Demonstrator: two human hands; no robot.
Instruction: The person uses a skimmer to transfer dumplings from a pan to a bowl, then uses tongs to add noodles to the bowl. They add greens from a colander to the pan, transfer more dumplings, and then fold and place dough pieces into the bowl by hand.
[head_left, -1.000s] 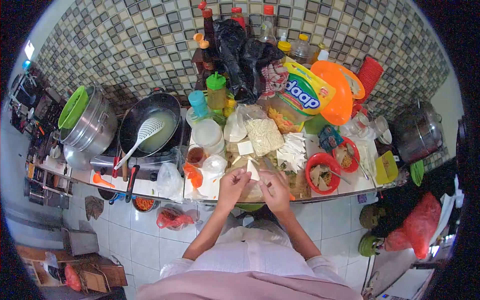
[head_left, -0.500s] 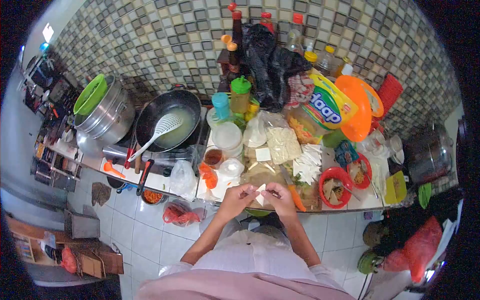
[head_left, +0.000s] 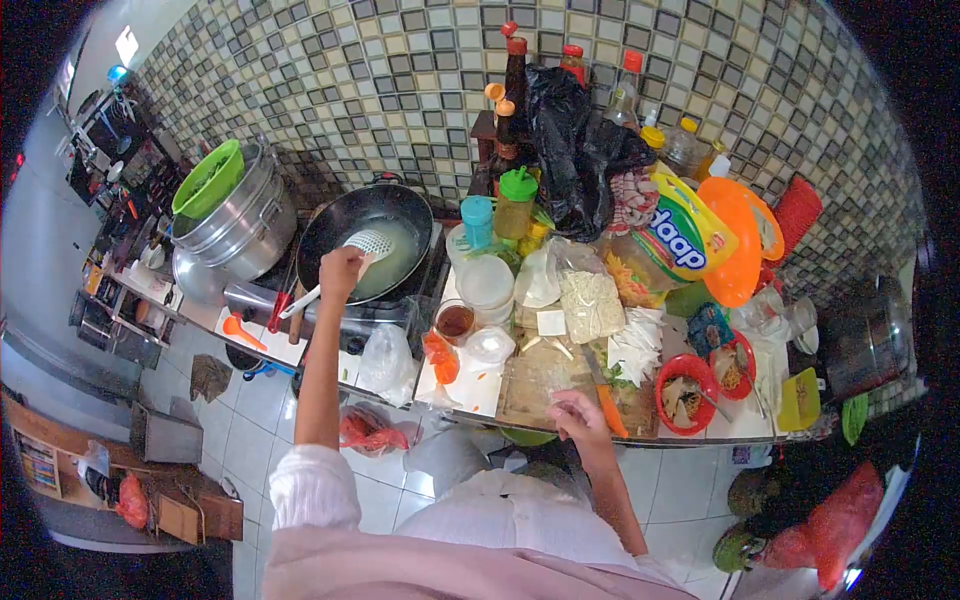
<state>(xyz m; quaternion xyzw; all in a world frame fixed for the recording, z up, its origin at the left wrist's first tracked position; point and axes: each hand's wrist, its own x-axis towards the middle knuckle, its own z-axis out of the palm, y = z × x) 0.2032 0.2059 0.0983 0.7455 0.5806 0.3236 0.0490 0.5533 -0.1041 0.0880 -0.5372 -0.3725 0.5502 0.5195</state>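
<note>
My left hand (head_left: 343,273) is over the near side of the black wok (head_left: 318,228), its fingers closed. At their tips shows a folded white wrapper (head_left: 368,265), partly hidden. Behind the hand a white slotted ladle (head_left: 371,242) rests in the wok, its handle passing under the hand and over the rim. Cloudy liquid lies in the wok. My right hand (head_left: 580,415) hovers at the front edge of the wooden cutting board (head_left: 530,385), fingers loosely bent and apart, holding nothing. A knife with an orange handle (head_left: 612,411) lies just right of it.
White wrapper sheets (head_left: 635,347) are stacked on the board's right, beside a bag of noodles (head_left: 592,305). Red bowls (head_left: 668,415) with filling stand farther right. A brown dip cup (head_left: 455,320) and plastic tub (head_left: 487,280) stand between board and stove. A steel pot (head_left: 245,235) is left.
My left hand has left the board and reached over the wok with the folded wrapper. My right hand has let go of it and stayed near the board. The view has shifted slightly.
</note>
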